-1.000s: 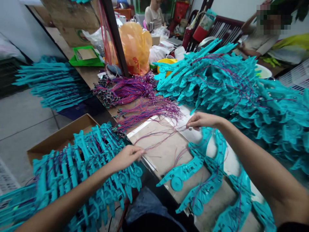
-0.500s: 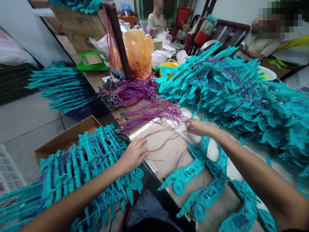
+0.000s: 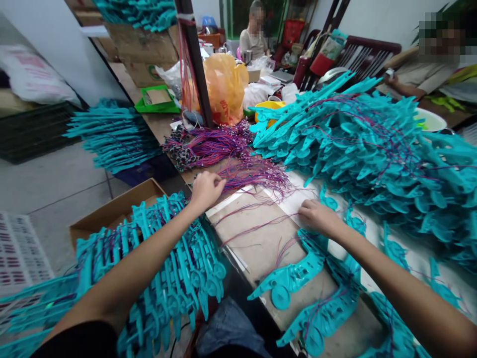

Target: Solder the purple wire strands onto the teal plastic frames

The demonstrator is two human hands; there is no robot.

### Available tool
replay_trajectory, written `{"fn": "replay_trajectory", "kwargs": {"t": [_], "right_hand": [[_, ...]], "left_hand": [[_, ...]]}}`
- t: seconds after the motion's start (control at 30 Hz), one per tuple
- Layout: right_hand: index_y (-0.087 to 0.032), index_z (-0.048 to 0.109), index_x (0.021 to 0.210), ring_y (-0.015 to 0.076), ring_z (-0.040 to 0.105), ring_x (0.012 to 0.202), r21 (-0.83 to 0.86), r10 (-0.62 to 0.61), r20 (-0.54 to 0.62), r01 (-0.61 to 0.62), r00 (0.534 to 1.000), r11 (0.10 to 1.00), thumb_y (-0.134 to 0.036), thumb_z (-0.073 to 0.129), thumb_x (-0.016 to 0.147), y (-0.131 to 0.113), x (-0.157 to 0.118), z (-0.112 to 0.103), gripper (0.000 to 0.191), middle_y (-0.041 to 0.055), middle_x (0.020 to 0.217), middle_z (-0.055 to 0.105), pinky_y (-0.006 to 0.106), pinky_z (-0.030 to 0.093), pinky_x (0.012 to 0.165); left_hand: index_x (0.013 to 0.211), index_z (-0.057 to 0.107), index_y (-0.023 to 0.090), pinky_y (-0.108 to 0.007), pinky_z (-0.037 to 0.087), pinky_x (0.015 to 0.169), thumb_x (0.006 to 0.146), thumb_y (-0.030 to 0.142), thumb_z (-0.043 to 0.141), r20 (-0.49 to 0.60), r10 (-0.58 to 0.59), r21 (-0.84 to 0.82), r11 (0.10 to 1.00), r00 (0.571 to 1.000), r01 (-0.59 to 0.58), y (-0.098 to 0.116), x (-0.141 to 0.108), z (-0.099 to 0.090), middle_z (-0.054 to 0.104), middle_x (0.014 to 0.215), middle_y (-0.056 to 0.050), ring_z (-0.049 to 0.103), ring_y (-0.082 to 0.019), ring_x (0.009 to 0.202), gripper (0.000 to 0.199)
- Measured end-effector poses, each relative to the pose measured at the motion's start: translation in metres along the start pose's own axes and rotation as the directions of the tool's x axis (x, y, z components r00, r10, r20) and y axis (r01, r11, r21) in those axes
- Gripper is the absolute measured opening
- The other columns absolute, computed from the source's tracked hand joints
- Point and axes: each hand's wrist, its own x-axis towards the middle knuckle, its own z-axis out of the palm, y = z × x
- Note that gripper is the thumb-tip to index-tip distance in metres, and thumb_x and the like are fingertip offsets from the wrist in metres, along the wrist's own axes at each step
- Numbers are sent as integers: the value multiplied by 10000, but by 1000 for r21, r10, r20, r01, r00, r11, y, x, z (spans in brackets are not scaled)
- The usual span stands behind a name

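Observation:
My left hand [image 3: 206, 190] is at the left end of a loose bundle of red-and-blue wires [image 3: 257, 178], thumb and fingers pinched together. What lies in that pinch is too small to make out. Low over the white sheet, my right hand [image 3: 318, 217] has its fingers curled closed at the right end of a thin wire pair [image 3: 257, 228] stretched over the board [image 3: 238, 214]. Another wire pair lies above it, roughly parallel. Just below my right hand are turquoise plastic parts [image 3: 294, 273] with round discs, some with wires across them.
A high heap of turquoise parts [image 3: 357, 134] fills the right side. More stand in rows at left [image 3: 149, 258], beside a cardboard box [image 3: 115, 209]. Behind the wires are a thicker wire bundle [image 3: 216, 144], a dark post [image 3: 196, 64] and an orange bag [image 3: 223, 89]. Two people sit farther back.
My left hand has moved up and away from the board to the wire bundle. My right hand has come down and slightly right. The whole view has shifted a little.

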Motion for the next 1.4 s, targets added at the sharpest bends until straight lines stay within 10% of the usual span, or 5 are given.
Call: {"fn": "replay_trajectory", "kwargs": {"t": [0.37, 0.5, 0.83, 1.13, 1.4], "right_hand": [[-210, 636, 875, 164, 568, 712, -39, 86, 118, -82, 989, 996, -242, 474, 910, -15, -27, -13, 168, 61, 802, 630, 266, 188, 523], [-200, 642, 884, 170, 532, 721, -116, -15, -16, 13, 1000, 993, -145, 471, 901, -17, -17, -31, 180, 73, 802, 629, 297, 201, 570], [-191, 658, 820, 175, 531, 739, -40, -41, -7, 40, 999, 998, -238, 462, 930, -28, 7, -15, 230, 80, 775, 660, 312, 219, 662], [-193, 686, 898, 209, 578, 858, 32, -15, -30, 16, 999, 999, -410, 512, 915, -30, 14, -26, 278, 102, 889, 672, 302, 296, 694], [-195, 595, 1202, 181, 602, 822, 481, 340, -412, -115, 845, 869, -309, 524, 901, -26, 101, -75, 330, 78, 991, 666, 288, 425, 727]], "left_hand": [[1019, 647, 91, -425, 407, 907, 790, 454, 610, 181, -260, 70, 965, 949, 251, 29, 78, 26, 666, 1090, -220, 611, -327, 1063, 430], [1181, 604, 167, -440, 394, 961, 850, 439, 529, -4, -78, 80, 994, 997, 79, 35, 73, 19, 623, 1188, -175, 528, -326, 1167, 435], [849, 752, 165, -393, 451, 926, 723, 204, 606, 293, 99, 19, 994, 951, -109, 59, 79, 26, 721, 987, -149, 635, -313, 1034, 197], [986, 652, 113, -254, 510, 672, 913, 261, 410, 119, 56, -396, 918, 991, -4, 40, 90, -18, 734, 795, -92, 664, -142, 694, 292], [785, 587, 134, -234, 496, 620, 802, 250, 644, -94, 80, -894, 433, 992, -119, 63, 109, -110, 712, 780, -72, 650, -105, 643, 130]]}}
